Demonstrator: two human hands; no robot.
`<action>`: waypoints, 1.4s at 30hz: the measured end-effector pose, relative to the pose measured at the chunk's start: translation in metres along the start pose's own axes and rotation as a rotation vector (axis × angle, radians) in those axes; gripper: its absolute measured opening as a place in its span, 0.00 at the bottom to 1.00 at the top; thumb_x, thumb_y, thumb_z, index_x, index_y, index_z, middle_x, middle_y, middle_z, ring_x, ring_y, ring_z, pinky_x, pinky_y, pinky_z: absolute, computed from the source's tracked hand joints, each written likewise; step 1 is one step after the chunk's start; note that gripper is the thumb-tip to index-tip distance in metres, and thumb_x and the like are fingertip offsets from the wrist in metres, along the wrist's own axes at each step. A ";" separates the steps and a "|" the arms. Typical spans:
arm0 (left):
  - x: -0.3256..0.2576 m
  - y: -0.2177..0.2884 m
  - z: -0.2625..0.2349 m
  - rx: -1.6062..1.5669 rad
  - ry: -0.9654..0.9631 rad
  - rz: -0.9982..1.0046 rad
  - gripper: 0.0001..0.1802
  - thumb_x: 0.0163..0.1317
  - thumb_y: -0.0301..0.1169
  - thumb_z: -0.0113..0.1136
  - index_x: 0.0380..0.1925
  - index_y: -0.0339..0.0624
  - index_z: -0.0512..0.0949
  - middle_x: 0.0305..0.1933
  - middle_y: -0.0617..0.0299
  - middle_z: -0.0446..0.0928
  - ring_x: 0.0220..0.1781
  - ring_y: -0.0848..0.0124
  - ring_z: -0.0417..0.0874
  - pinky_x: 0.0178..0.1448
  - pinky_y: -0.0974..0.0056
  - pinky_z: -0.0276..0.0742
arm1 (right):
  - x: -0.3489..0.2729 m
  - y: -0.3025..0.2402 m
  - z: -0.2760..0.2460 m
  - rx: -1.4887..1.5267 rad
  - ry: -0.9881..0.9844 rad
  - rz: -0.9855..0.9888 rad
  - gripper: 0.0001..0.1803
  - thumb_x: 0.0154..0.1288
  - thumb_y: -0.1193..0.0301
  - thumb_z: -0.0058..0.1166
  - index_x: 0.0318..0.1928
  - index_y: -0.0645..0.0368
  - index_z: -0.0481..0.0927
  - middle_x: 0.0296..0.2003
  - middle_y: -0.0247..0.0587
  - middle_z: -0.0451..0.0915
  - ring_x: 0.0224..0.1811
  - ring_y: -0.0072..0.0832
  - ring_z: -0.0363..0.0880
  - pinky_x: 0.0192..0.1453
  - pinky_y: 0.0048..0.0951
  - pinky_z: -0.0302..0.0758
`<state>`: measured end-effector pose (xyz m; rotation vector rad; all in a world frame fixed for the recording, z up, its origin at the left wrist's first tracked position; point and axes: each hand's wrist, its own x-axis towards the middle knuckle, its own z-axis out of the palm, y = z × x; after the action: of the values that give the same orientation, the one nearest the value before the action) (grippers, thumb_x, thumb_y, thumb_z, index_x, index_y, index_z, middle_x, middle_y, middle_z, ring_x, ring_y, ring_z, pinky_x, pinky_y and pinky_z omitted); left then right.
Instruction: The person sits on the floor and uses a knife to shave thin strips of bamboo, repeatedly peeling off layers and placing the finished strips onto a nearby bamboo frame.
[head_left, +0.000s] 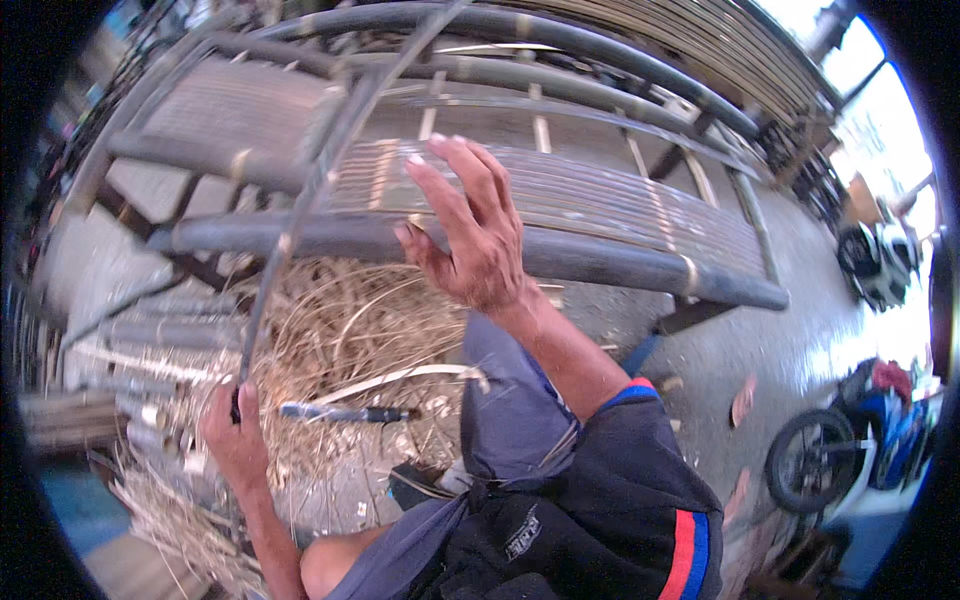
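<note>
My left hand [234,436] is closed round the lower end of a long, thin dark bamboo pole [290,235]. From there the pole slants up and to the right, past the top edge of the picture. My right hand [472,228] is raised with its fingers apart and holds nothing. Behind that hand is a bamboo bench [620,255] with a thick dark front rail and a slatted seat. A narrow tool with a blue shaft and dark end [345,412] lies between my hands and nearer to me, on the shavings.
Curly bamboo shavings [350,315] are heaped before the bench. Cut bamboo pieces [150,440] lie at the left. A second bamboo seat [235,110] stands at the far left. Stacked bamboo poles [720,45] fill the back. Motorbikes [815,460] are parked at the right.
</note>
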<state>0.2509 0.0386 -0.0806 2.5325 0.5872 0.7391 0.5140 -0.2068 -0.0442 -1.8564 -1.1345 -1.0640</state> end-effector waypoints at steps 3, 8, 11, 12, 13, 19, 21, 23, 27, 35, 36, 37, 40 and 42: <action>0.011 0.017 0.021 0.040 -0.171 0.082 0.19 0.71 0.42 0.58 0.31 0.34 0.77 0.22 0.53 0.71 0.24 0.60 0.70 0.31 0.57 0.66 | -0.017 0.068 -0.026 -0.240 -0.112 -0.013 0.25 0.66 0.53 0.59 0.58 0.52 0.79 0.61 0.45 0.73 0.67 0.45 0.67 0.73 0.54 0.61; 0.041 0.046 0.057 -0.101 -0.356 0.183 0.20 0.65 0.42 0.65 0.29 0.33 0.80 0.20 0.53 0.73 0.21 0.60 0.74 0.29 0.58 0.67 | -0.072 0.165 -0.071 -0.412 -0.248 0.039 0.14 0.66 0.56 0.58 0.39 0.52 0.84 0.45 0.40 0.79 0.55 0.40 0.74 0.67 0.55 0.63; 0.067 0.077 0.082 -0.111 -0.506 0.230 0.18 0.63 0.41 0.66 0.29 0.34 0.81 0.21 0.53 0.74 0.23 0.59 0.75 0.30 0.59 0.69 | -0.115 0.217 -0.102 -0.414 -0.329 0.123 0.09 0.63 0.64 0.58 0.31 0.55 0.82 0.32 0.40 0.79 0.42 0.40 0.78 0.55 0.46 0.72; 0.076 0.089 0.092 -0.100 -0.553 0.236 0.18 0.63 0.41 0.66 0.29 0.34 0.81 0.21 0.53 0.75 0.23 0.59 0.75 0.31 0.59 0.69 | -0.122 0.231 -0.112 -0.388 -0.358 0.152 0.08 0.62 0.68 0.57 0.29 0.56 0.81 0.28 0.39 0.78 0.38 0.40 0.78 0.50 0.43 0.75; 0.084 0.098 0.101 -0.088 -0.600 0.240 0.18 0.63 0.41 0.66 0.29 0.34 0.81 0.21 0.53 0.75 0.23 0.59 0.75 0.31 0.59 0.69 | -0.128 0.248 -0.123 -0.422 -0.290 0.159 0.10 0.63 0.66 0.58 0.26 0.55 0.80 0.25 0.39 0.77 0.35 0.40 0.78 0.46 0.43 0.75; 0.133 0.135 0.153 0.016 -0.438 0.387 0.17 0.65 0.43 0.64 0.33 0.38 0.80 0.28 0.49 0.79 0.30 0.48 0.80 0.37 0.51 0.73 | -0.134 0.345 -0.227 -0.769 -0.170 0.226 0.15 0.67 0.70 0.53 0.21 0.57 0.76 0.22 0.43 0.77 0.31 0.43 0.79 0.39 0.46 0.73; 0.147 0.141 0.166 0.072 -0.377 0.367 0.17 0.66 0.43 0.63 0.32 0.38 0.80 0.28 0.49 0.79 0.31 0.49 0.80 0.38 0.51 0.73 | -0.160 0.377 -0.265 -0.768 -0.190 0.430 0.21 0.72 0.63 0.49 0.24 0.63 0.79 0.25 0.53 0.77 0.34 0.51 0.77 0.43 0.50 0.72; 0.153 0.144 0.182 0.097 -0.309 0.420 0.18 0.67 0.44 0.62 0.31 0.38 0.80 0.28 0.49 0.78 0.32 0.49 0.79 0.38 0.51 0.72 | -0.188 0.405 -0.287 -0.800 -0.199 0.619 0.27 0.75 0.58 0.46 0.27 0.68 0.81 0.28 0.60 0.78 0.36 0.57 0.76 0.46 0.53 0.71; 0.154 0.160 0.203 0.065 -0.265 0.483 0.20 0.66 0.45 0.63 0.29 0.38 0.80 0.26 0.50 0.76 0.29 0.50 0.78 0.36 0.51 0.70 | -0.208 0.434 -0.300 -0.818 -0.139 0.828 0.32 0.75 0.52 0.42 0.30 0.72 0.82 0.34 0.67 0.80 0.42 0.61 0.77 0.51 0.54 0.71; 0.178 0.182 0.215 0.023 -0.233 0.463 0.22 0.65 0.45 0.65 0.23 0.35 0.79 0.19 0.52 0.73 0.20 0.54 0.72 0.29 0.56 0.68 | -0.203 0.447 -0.310 -0.809 -0.150 0.994 0.35 0.73 0.49 0.43 0.30 0.73 0.82 0.32 0.72 0.79 0.41 0.65 0.79 0.49 0.55 0.72; 0.180 0.187 0.216 0.030 -0.217 0.493 0.24 0.65 0.46 0.65 0.22 0.35 0.78 0.17 0.51 0.71 0.19 0.57 0.69 0.28 0.57 0.67 | -0.201 0.446 -0.311 -0.801 -0.147 1.015 0.35 0.73 0.49 0.43 0.30 0.73 0.82 0.32 0.72 0.79 0.40 0.65 0.79 0.48 0.55 0.72; 0.187 0.188 0.217 0.075 -0.234 0.493 0.24 0.65 0.47 0.65 0.21 0.36 0.78 0.17 0.51 0.70 0.19 0.57 0.69 0.28 0.56 0.67 | -0.199 0.445 -0.312 -0.807 -0.153 1.029 0.34 0.73 0.49 0.43 0.30 0.73 0.82 0.32 0.72 0.79 0.40 0.65 0.80 0.48 0.55 0.72; 0.212 0.193 0.227 0.181 -0.190 0.483 0.28 0.65 0.52 0.63 0.19 0.37 0.77 0.17 0.46 0.68 0.19 0.57 0.67 0.28 0.55 0.66 | -0.203 0.452 -0.311 -0.810 -0.178 1.007 0.33 0.73 0.49 0.44 0.30 0.71 0.83 0.32 0.71 0.79 0.40 0.65 0.80 0.48 0.55 0.72; 0.240 0.200 0.236 0.206 -0.129 0.428 0.30 0.66 0.54 0.60 0.20 0.37 0.78 0.18 0.45 0.69 0.19 0.53 0.68 0.28 0.53 0.67 | -0.192 0.448 -0.303 -0.815 -0.225 0.901 0.31 0.73 0.51 0.44 0.30 0.70 0.83 0.32 0.69 0.79 0.40 0.63 0.79 0.49 0.54 0.72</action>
<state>0.6266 -0.0706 -0.0633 2.9138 0.0749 0.6744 0.7875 -0.6987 -0.1563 -2.7380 0.1897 -0.8034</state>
